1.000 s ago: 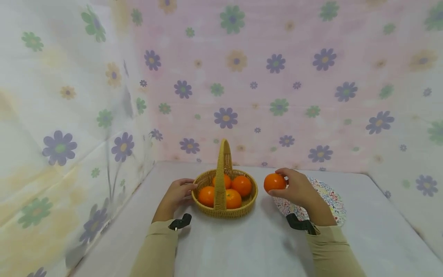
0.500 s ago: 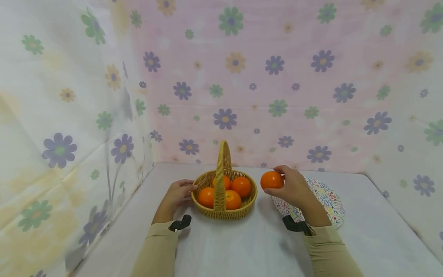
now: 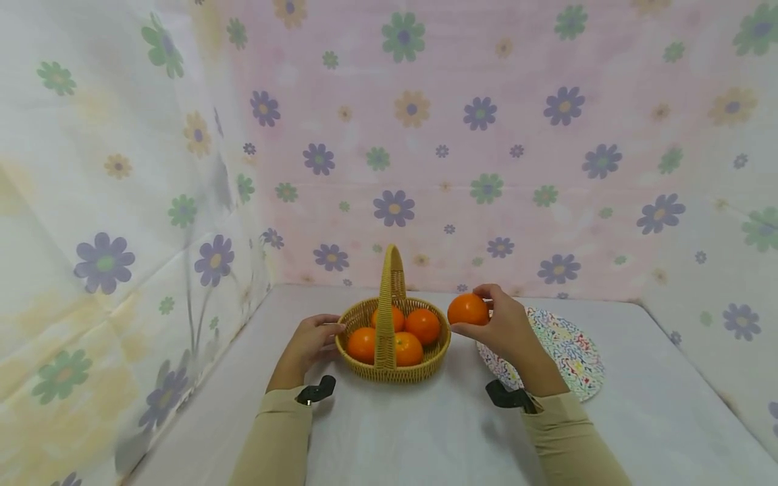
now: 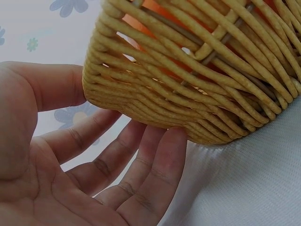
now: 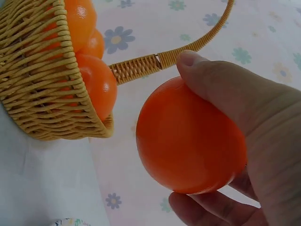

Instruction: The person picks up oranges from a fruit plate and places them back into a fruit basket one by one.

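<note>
My left hand (image 3: 307, 345) holds the left side of an oval wicker basket (image 3: 395, 375) with a tall arched handle. Up close in the left wrist view, the thumb is against the basket's rim and the fingertips (image 4: 170, 146) touch the woven wall. Several oranges (image 3: 423, 327) lie inside the basket. To the right, my right hand (image 3: 509, 332) grips another orange (image 3: 468, 310) between thumb and fingers, raised beside the basket's right rim. From the right wrist view, the held orange (image 5: 188, 136) is apart from the basket.
A round, flat mat or plate (image 3: 568, 351) with colourful specks lies on the white table (image 3: 413, 432), partly behind the right hand and forearm. Flower-print cloth (image 3: 462, 169) encloses the table at the back and sides.
My right hand has carried the orange left and slightly up, nearer to the basket's right rim. The left hand stays in place at the basket.
</note>
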The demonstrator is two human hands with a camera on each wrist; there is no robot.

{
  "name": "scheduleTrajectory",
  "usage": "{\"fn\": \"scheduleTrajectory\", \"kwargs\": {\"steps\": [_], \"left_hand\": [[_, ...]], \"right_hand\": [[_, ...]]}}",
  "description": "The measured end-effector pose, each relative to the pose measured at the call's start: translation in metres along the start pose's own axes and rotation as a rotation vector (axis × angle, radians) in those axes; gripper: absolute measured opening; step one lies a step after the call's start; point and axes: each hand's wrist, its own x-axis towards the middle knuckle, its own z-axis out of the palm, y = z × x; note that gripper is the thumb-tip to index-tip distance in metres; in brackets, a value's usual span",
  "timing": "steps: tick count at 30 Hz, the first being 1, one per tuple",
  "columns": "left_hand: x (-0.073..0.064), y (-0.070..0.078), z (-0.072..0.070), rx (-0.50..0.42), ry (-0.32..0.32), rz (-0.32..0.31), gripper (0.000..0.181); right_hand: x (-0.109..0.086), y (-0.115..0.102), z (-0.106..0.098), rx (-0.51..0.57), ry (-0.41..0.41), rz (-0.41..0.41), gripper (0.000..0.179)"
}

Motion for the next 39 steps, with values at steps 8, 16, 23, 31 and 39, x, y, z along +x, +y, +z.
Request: {"fn": "scheduleTrajectory", "kwargs": {"steps": [8, 16, 23, 31, 39], "left_hand": [[-0.001, 0.000, 0.000, 0.003, -0.004, 0.005, 0.044], [-0.001, 0.003, 0.001, 0.000, -0.009, -0.006, 0.045], [-0.001, 0.002, 0.001, 0.001, -0.005, -0.012, 0.044], [-0.001, 0.001, 0.000, -0.005, -0.011, -0.014, 0.045], [0.002, -0.002, 0.000, -0.017, -0.019, 0.006, 0.046]], "right_hand": [[-0.001, -0.005, 0.010, -0.003, 0.038, -0.127, 0.077], [-0.001, -0.010, 0.018, -0.048, 0.063, -0.261, 0.074], [-0.002, -0.015, 0.033, -0.025, 0.003, -0.239, 0.070], [-0.004, -0.021, 0.043, -0.065, 0.015, -0.293, 0.066], [-0.008, -0.022, 0.047, -0.034, 0.014, -0.261, 0.075]]}}
